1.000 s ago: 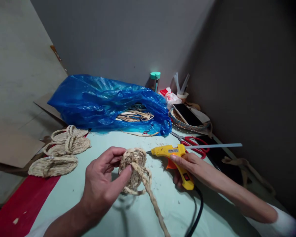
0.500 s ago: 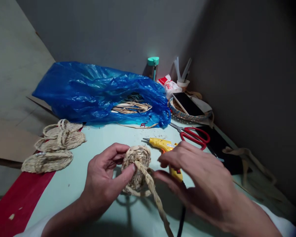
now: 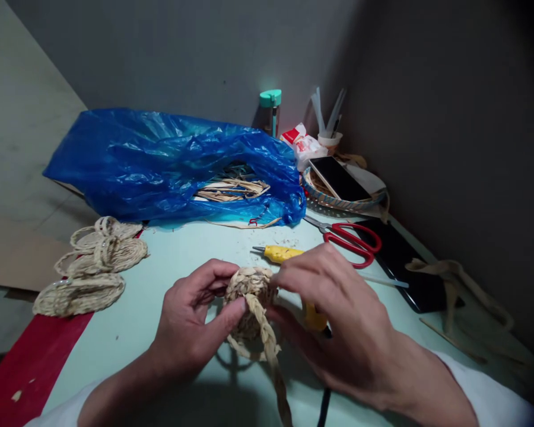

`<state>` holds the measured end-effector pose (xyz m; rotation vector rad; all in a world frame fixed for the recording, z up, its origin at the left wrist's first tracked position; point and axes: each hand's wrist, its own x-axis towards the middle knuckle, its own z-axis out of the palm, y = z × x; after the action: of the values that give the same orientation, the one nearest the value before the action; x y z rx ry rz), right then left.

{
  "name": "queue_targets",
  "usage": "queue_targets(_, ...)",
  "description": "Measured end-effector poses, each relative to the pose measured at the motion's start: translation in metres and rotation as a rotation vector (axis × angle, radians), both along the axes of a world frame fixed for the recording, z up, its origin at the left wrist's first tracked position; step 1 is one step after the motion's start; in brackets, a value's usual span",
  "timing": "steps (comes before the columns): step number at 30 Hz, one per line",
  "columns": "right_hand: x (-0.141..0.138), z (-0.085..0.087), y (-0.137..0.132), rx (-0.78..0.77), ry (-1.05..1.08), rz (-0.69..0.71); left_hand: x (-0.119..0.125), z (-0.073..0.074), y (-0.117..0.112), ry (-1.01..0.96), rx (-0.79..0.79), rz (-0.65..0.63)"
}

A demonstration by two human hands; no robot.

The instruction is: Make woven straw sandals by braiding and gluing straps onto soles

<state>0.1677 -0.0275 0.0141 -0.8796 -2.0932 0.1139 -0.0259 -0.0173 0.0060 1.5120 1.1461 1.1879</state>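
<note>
Straw coil (image 3: 251,281) sits at lower centre of the frame. Our left grip (image 3: 189,323) pinches it; our right grip (image 3: 353,323) is at its right edge, closure unconfirmed. We judge this as positioning; next calls for steady braid (image 3: 266,333) alignment.

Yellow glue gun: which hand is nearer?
Right. The right hand partly hides the yellow glue gun; the left hand is farther off, to its left, holding the woven piece.
</note>
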Motion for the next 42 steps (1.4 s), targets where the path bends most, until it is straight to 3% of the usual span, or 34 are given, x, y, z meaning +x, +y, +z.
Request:
queue_targets(6, -0.003, -0.004, -0.003, 0.19, -0.127, 0.015, 0.005, -0.002, -0.004, 0.065, 0.037, 0.036)
queue_targets(12, 0.0, -0.001, -0.007, 0.331, -0.119, 0.041, 0.007, -0.003, -0.008, 0.13, 0.065, 0.075)
queue_targets(21, 0.004, 0.002, -0.015, 0.101, -0.174, 0.002, 0.007, -0.004, -0.006, 0.054, 0.058, 0.022)
queue_targets(42, 0.002, 0.005, -0.008, 0.084, -0.011, -0.071, 0.006, -0.006, -0.005, 0.058, 0.038, 0.052)
